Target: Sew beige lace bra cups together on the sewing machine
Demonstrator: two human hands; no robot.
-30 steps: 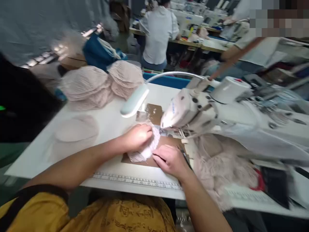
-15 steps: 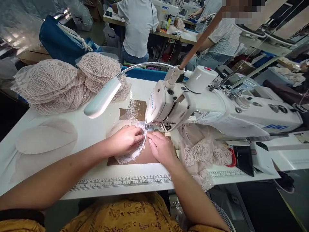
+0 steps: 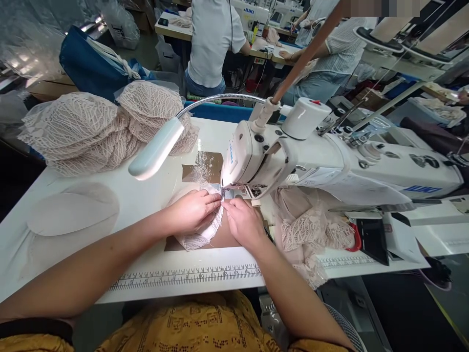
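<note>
A pale pink lace piece (image 3: pixel 200 239) with a curved edge lies under the needle area of the white sewing machine (image 3: pixel 242 149). My left hand (image 3: pixel 194 210) rests on top of it, fingers together and pressing the fabric close to the presser foot. From the other side, my right hand (image 3: pixel 245 222) pinches the lace edge just in front of the needle, with thumb and forefinger near the left fingertips. The exact grip of the fingertips is partly hidden. Beneath the lace is a brown sheet (image 3: pixel 227 237) on the table.
Stacked lace pieces (image 3: pixel 73 127) lie at the back left, beneath a lamp (image 3: pixel 157 149) on a bent neck. Sheer oval pieces (image 3: pixel 73 210) are spread at the left. More lace (image 3: pixel 304 230) bunches right of my hand. A printed ruler (image 3: pixel 190 276) runs along the front edge. People sit beyond.
My right hand has shifted slightly up and left, its fingers closing nearer the needle. My left fingertips have moved slightly right along the lace edge. Behind, a co-worker's arm has moved.
</note>
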